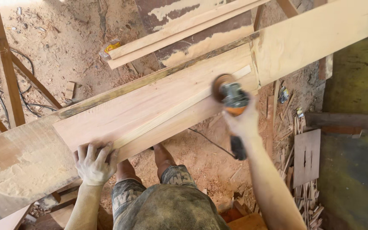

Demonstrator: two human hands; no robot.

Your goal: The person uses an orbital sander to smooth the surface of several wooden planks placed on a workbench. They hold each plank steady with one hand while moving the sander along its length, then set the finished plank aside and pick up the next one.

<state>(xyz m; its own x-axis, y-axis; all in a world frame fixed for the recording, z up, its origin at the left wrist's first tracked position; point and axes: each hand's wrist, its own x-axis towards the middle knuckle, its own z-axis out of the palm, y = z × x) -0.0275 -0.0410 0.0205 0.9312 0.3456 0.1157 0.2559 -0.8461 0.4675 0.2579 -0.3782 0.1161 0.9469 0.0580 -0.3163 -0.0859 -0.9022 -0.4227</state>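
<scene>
- At the lower left of the frame, the left hand (93,164) lies palm down on the near edge of the pale plank (150,108), fingers spread and curled a little over the edge; it presses the wood and grips nothing else.
- The pale plank runs from the lower left up toward the upper right, lying on a wider, rougher board (20,164) dusted with sawdust. It looks stiff, long and fairly heavy, likely awkward for one hand to shift; the long near edge, where the hand already bears down, seems the safest hold. Its fresh face looks dusty and may be slippery.
- A dark strip of bark or old edge (150,79) borders the plank's far side, with loose battens (179,30) just beyond, at the upper centre.
- Right of centre, the right hand (243,121) is wrapped fully around the body of an angle grinder (231,96), whose disc sits on the plank near its near edge. The tool looks compact, hard and weighty; its cable (211,142) trails under the plank.
- Open room lies over the sawdust floor (64,38) at the upper left; at the lower right, offcuts (305,187) crowd the ground.
</scene>
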